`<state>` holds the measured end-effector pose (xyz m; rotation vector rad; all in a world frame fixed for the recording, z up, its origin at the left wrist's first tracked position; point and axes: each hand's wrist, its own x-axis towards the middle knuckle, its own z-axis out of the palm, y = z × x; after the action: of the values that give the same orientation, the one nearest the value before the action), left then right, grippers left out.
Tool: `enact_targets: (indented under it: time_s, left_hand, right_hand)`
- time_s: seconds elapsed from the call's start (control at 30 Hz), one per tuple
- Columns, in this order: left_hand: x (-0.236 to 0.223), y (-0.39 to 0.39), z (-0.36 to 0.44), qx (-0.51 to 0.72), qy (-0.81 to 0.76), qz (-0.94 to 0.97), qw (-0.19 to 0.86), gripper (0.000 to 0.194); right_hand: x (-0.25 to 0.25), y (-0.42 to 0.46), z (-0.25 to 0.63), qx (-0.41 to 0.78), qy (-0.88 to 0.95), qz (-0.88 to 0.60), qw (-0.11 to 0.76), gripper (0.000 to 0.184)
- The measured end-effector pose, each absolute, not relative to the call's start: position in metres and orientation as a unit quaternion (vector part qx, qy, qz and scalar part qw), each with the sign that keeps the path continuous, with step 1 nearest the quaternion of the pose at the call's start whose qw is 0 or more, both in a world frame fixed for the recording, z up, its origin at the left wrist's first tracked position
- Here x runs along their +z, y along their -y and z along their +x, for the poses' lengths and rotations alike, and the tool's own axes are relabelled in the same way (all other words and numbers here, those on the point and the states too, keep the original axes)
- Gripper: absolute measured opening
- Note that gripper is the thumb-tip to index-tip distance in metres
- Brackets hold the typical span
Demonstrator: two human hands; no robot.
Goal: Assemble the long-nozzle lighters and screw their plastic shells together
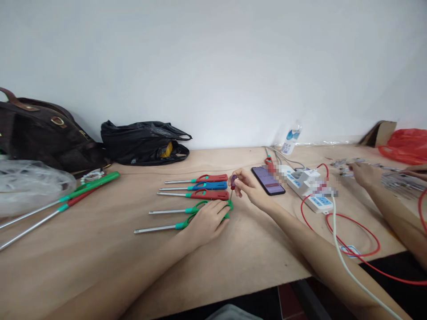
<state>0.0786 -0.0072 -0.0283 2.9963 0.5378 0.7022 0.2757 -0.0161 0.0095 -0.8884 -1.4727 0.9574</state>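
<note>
My left hand [208,218] lies over the handles of two green-handled long-nosed lighters, its fingers closed down on the handle end of the farther green lighter [197,208]. The nearer green lighter [160,229] runs partly beneath the same hand. In my right hand [248,186] is a small screwdriver [234,181] with a purple-red handle, held upright in a pinch. Its thin shaft points down at the green handle's end; the fingers hide the exact contact. Beyond lie a red lighter [213,178], a blue lighter [216,185] and another red lighter [210,194], roughly parallel.
A phone [268,180] and a white power strip [313,199] with red and white cables lie to the right. Another person's hand [365,174] works over metal rods there. Two lighters [96,181], a black plastic bag [140,142] and a dark bag [46,133] are left.
</note>
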Motion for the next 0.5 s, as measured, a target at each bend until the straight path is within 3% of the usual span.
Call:
enact_targets:
  time_s: [0.23, 0.5]
  left_hand:
    - [-0.0257, 0.0068, 0.0793, 0.207, -0.174, 0.963, 0.012, 0.032]
    - [-0.0240, 0.0069, 0.0786, 0.196, -0.177, 0.964, 0.012, 0.032]
  right_hand:
    - [0.0063, 0.0170, 0.2678, 0.346, 0.600, -0.418, 0.588, 0.032]
    - [0.0143, 0.0169, 0.2724, 0.387, 0.650, -0.379, 0.533, 0.029]
